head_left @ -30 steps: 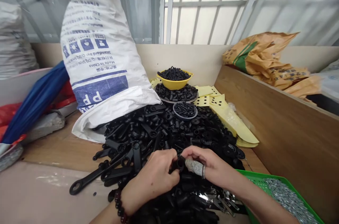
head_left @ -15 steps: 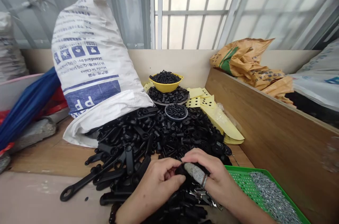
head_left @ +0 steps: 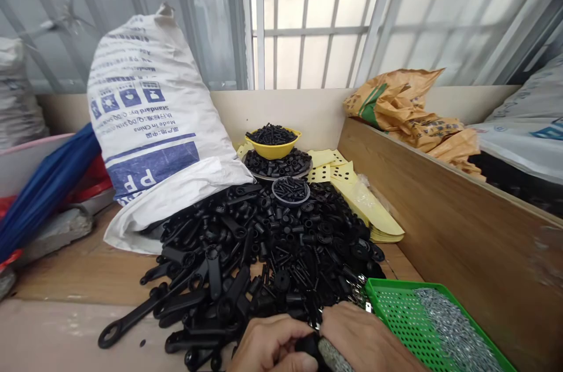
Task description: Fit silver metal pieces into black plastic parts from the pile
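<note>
At the bottom edge of the view my left hand (head_left: 270,344) is closed on a small black plastic part (head_left: 311,346), most of which is hidden by the fingers. Beside it my right hand (head_left: 363,337), its thumb wrapped in a grey covering (head_left: 332,355), grips the same part from the other side. Just past both hands spreads a heap of black plastic pieces (head_left: 303,231): short tubes, discs, thin rods. Long black crank-like handles (head_left: 214,272) lie to its left. Shiny metal clips (head_left: 358,290) lie beyond my right hand.
A green perforated tray (head_left: 396,301) with small metal pieces (head_left: 457,325) stands right. Behind the heap are a yellow bowl (head_left: 275,151), a small clear bowl (head_left: 291,202) and yellow cards (head_left: 367,202). A white sack (head_left: 153,119) leans left; a wooden board (head_left: 422,184) bounds the right.
Both hands have moved down and nearer to me, still together around the black part. More of the heap and the metal clips show. The whole view has shifted slightly.
</note>
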The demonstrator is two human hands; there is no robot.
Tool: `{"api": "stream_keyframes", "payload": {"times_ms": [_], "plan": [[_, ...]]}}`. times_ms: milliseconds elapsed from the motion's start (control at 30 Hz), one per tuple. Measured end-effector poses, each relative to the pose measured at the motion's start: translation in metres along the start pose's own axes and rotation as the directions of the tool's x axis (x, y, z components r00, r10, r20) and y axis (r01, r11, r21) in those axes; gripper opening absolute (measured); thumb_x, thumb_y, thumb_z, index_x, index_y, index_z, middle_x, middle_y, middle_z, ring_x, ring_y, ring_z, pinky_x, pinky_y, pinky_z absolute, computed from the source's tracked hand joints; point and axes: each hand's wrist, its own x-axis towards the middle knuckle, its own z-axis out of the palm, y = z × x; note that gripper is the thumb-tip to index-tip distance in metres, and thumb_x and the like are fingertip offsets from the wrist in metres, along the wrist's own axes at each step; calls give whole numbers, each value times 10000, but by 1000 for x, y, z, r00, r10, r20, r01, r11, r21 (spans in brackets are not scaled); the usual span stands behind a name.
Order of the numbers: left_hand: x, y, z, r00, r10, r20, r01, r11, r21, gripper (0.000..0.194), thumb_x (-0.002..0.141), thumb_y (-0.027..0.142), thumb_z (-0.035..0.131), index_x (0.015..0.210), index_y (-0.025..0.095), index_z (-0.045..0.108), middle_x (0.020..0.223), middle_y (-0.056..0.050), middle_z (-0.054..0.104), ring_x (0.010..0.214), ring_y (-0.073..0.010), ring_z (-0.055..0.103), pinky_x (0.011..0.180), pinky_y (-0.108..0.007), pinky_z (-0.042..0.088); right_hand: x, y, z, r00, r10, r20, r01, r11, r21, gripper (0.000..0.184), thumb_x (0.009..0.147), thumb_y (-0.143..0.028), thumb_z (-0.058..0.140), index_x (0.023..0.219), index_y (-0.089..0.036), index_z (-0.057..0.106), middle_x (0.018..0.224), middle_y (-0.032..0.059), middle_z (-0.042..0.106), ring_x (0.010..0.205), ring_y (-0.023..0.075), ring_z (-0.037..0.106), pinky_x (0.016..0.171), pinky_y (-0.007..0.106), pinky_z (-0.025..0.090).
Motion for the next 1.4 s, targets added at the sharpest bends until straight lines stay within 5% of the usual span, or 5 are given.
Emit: {"api": "stream_keyframes", "payload": {"times_ms": [267,500,733,1100,1400], "plan": [[-12,3,10,972,191,-136,-174,976,130,270,892,404,511,982,225,692,745,-24,650,632,-151,579,563,-212,425,-3,-22,-26,933,175,315,-245,948,201,284,913,-398,341,813,-203,523,746,46,597,678,191,554,656,285,425],[-16,0,14,816,560,-144,-476,792,383,239,909,217,506,1137,184,570,823,-89,681,710,-188,614,639,-260,499,-5,-37,-30,920,262,292,-345,895,282,183,867,-226,361,783,-248,523,664,3,598,581,180,540,559,256,434],[-27,-1,24,982,182,-42,-172,969,177,450,925,497,387,952,180,706,706,-62,681,616,-159,638,573,-209,465,-46,-24,30,999,-3,-49,1,999,-35,321,893,-121,234,715,-224,481,590,27,520,542,185,490,595,304,409],[-46,-24,31,928,39,-371,53,971,234,301,855,478,535,972,267,714,875,-55,719,857,-223,653,793,-275,508,-14,-39,-4,973,130,191,-147,986,79,210,916,-318,344,841,-191,493,765,59,601,679,193,571,619,282,427],[-42,-25,21,932,265,-247,-180,931,319,185,897,261,517,1027,208,638,800,-41,689,717,-172,659,643,-216,515,-15,-36,16,930,194,311,-242,962,126,62,709,-235,460,750,-199,431,648,27,556,548,171,522,506,270,355]]}}
